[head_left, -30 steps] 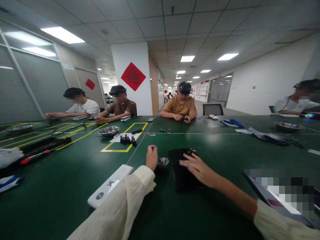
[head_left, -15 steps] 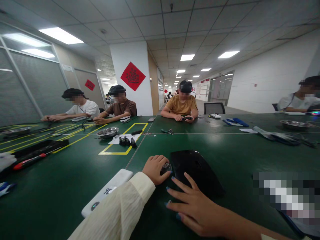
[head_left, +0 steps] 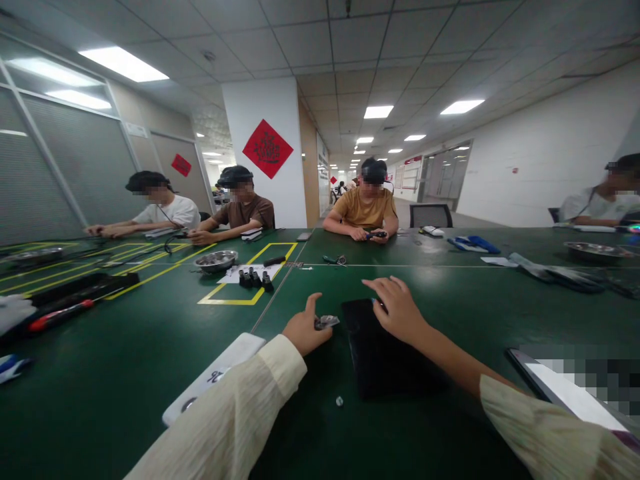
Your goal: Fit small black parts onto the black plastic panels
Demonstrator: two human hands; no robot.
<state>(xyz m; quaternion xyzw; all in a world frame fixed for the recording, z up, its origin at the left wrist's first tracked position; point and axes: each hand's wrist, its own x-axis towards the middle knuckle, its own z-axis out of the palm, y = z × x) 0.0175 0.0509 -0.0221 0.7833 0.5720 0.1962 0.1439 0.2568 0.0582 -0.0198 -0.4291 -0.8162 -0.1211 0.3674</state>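
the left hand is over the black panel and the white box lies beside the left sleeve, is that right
Not quite: the head view shows the right hand over the black panel. The white box does lie beside the left sleeve.

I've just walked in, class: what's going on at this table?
A person works bare-handed. The left hand is at a small clear object; whether it grips it is unclear. The right hand, fingers spread, is over a flat black object on the green table. A tiny pale piece lies nearer the wearer. Across the table, another person holds something dark.
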